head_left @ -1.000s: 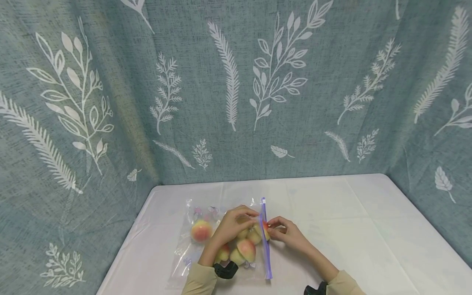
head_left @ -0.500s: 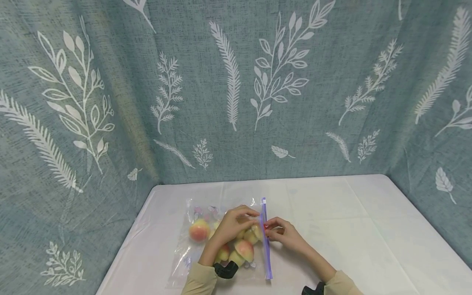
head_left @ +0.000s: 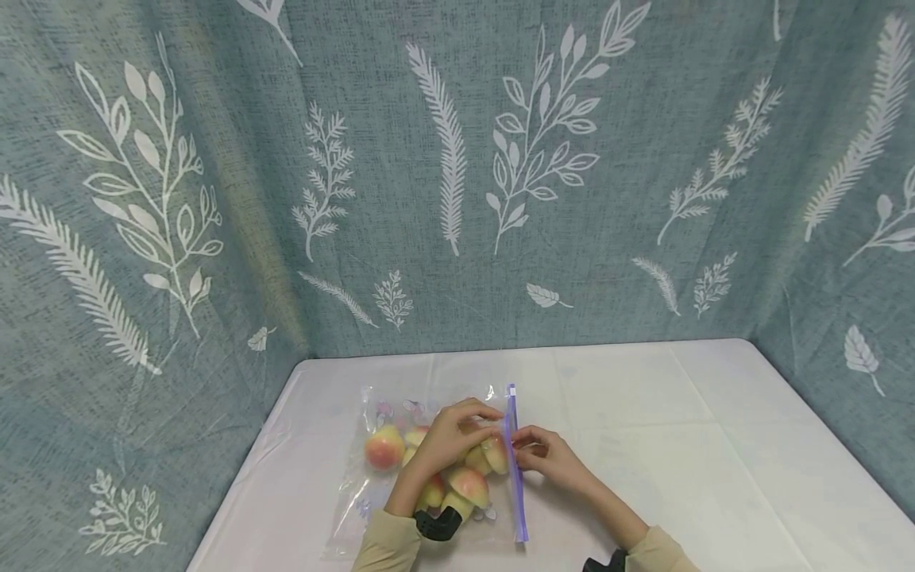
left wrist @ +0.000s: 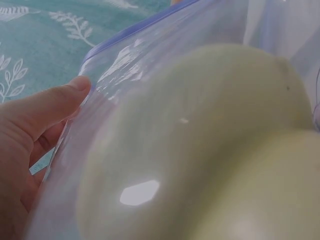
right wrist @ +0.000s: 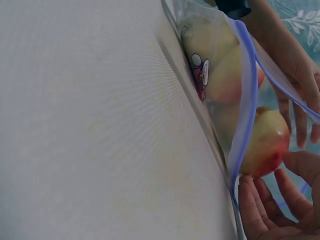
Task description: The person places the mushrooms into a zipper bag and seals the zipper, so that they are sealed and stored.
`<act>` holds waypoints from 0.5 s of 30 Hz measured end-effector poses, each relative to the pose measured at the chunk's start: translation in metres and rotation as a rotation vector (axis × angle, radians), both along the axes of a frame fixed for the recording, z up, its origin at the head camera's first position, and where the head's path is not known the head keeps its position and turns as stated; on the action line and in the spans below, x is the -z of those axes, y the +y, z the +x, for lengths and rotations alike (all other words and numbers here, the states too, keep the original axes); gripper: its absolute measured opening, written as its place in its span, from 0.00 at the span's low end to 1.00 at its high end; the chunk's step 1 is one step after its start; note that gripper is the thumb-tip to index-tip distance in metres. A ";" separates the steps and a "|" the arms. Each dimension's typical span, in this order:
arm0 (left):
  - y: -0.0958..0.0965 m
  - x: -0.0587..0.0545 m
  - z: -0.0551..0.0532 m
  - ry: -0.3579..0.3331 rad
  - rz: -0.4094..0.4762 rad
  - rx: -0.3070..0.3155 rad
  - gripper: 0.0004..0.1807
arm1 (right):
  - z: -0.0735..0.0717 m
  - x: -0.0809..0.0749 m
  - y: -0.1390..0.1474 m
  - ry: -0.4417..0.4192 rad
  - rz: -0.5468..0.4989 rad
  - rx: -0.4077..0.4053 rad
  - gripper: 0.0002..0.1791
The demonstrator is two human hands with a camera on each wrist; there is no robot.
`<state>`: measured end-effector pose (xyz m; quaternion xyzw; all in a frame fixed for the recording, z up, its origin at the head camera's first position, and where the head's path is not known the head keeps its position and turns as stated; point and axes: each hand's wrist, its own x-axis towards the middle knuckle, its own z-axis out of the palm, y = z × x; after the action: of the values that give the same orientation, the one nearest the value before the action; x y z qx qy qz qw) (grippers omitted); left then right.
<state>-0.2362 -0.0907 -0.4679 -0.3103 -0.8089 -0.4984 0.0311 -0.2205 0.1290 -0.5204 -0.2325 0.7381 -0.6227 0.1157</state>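
Note:
A clear zip bag (head_left: 352, 508) lies on its side, its purple zip edge (head_left: 519, 504) facing right. Inside sit several yellow-red peaches (head_left: 384, 449). My left hand (head_left: 456, 435) reaches over the bag and pinches the upper side of its mouth; in the left wrist view the thumb (left wrist: 65, 97) presses the film by the zip. At the opening is my right hand (head_left: 556, 461), its thumb and fingers around the outer end of a peach (right wrist: 269, 142). That peach sits in the bag's mouth, between the parted purple edges. Its inner side is partly hidden by film.
A white cloth covers the table (head_left: 665, 445). Behind and at both sides hangs a blue-green curtain (head_left: 400, 159) with white leaf prints. Dark wrist bands (head_left: 438, 524) show at both cuffs.
My right hand has moved slightly left, carrying its peach from the zip edge into the bag's mouth. The peaches inside have shifted a little left. My left hand has stayed in place.

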 end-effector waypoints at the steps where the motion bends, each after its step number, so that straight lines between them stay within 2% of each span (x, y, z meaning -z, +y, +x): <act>1: 0.000 0.000 0.000 0.001 -0.002 0.000 0.12 | -0.001 0.002 0.001 -0.005 -0.007 -0.005 0.17; 8: 0.003 -0.003 0.003 0.018 -0.008 -0.017 0.11 | -0.002 0.004 0.003 -0.045 -0.072 -0.036 0.19; 14: 0.006 -0.024 0.016 0.026 -0.012 0.004 0.11 | -0.001 0.005 0.005 -0.092 -0.081 -0.034 0.20; 15: 0.006 -0.025 0.017 0.023 -0.019 0.005 0.11 | -0.001 0.006 0.005 -0.091 -0.080 -0.035 0.20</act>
<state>-0.2197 -0.0845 -0.4429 -0.3182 -0.8126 -0.4870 0.0363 -0.2213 0.1343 -0.5260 -0.2214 0.7024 -0.6595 0.1505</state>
